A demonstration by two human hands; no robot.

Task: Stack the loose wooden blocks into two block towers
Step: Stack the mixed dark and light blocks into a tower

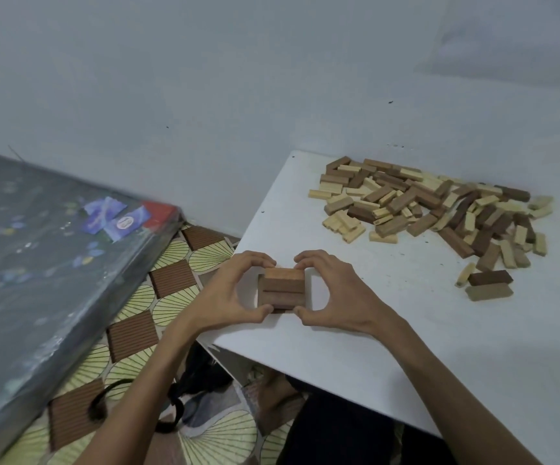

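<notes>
A short stack of brown wooden blocks (282, 289) stands near the left edge of the white table (406, 347), its top layer three blocks side by side. My left hand (235, 293) curls round its left side, thumb at the near corner and fingers at the far corner. My right hand (330, 290) curls round its right side the same way. A large pile of loose light and dark wooden blocks (433, 206) lies at the table's far right.
Two single blocks (489, 284) lie apart from the pile, nearer me. A plastic-wrapped mattress (36, 263) lies left of the table on a patterned floor mat (171, 286). A black bag strap (171, 404) lies under the table edge. A grey wall backs the table.
</notes>
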